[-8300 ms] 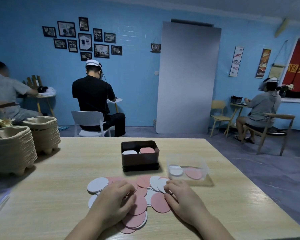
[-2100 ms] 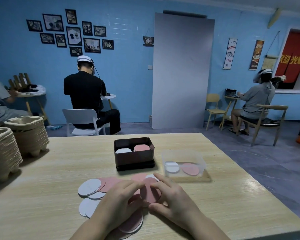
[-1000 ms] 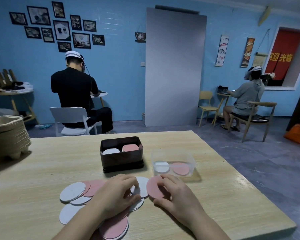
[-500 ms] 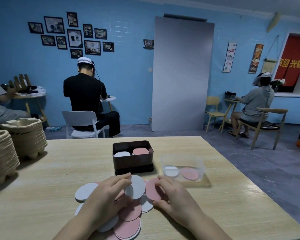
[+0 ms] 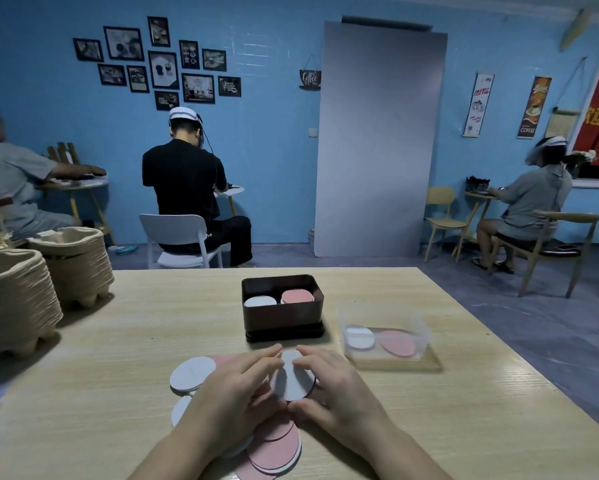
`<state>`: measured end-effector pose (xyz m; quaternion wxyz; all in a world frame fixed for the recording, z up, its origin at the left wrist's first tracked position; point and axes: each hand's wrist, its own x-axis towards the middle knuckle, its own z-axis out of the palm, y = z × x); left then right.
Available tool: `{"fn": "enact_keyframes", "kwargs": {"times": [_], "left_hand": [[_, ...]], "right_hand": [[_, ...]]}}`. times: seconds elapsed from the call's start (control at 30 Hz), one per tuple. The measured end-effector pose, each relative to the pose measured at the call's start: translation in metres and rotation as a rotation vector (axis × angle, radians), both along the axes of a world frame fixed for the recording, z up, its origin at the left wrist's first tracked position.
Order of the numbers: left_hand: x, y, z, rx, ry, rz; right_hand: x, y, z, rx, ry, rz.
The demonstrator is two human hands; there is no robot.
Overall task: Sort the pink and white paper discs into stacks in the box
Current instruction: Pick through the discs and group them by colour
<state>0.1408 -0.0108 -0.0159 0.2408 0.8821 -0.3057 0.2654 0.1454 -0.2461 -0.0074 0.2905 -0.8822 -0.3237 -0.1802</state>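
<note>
Over a loose pile (image 5: 274,448) of pink and white paper discs near the wooden table's (image 5: 152,341) front edge, the left hand (image 5: 235,393) and right hand (image 5: 339,389) each pinch the rim of one white disc (image 5: 291,379) between them. The dark box (image 5: 282,318) stands just beyond a strip of bare tabletop, with a clear tub (image 5: 412,327) to its right.

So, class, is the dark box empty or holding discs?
Holding discs: the dark box has a white stack and a pink stack inside.

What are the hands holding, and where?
The left hand and right hand pinch one white paper disc by its opposite edges.
</note>
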Motion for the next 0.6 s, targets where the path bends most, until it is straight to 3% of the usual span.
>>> {"fn": "enact_keyframes", "kwargs": {"times": [0.13, 0.6], "left_hand": [[0.0004, 0.0015, -0.0016, -0.02, 0.011, 0.005], [-0.0003, 0.002, -0.0047, -0.012, -0.046, 0.007]], "right_hand": [[-0.0012, -0.0026, 0.0, 0.085, 0.023, -0.031], [-0.0028, 0.0022, -0.0005, -0.001, -0.046, -0.02]]}}
